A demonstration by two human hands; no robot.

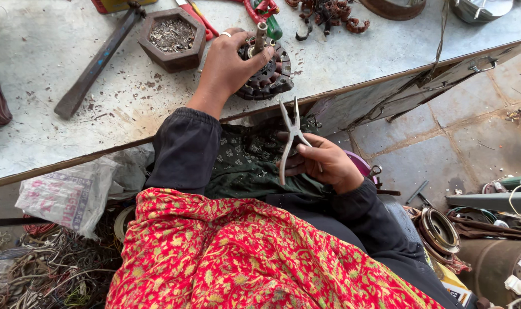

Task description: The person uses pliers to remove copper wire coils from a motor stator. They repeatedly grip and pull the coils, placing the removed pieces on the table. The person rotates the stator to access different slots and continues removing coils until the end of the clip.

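Hands apart: left hand (229, 66) clamps one stator (266, 71), right hand (320, 163) one pliers (292, 137)

There is one view only, from a camera on the person's head. It looks steeply down and a little forward, over the lap to the near edge of the metal table (37, 137), which crosses the picture slanted. The view is close; the stone floor (460, 143) shows at right.
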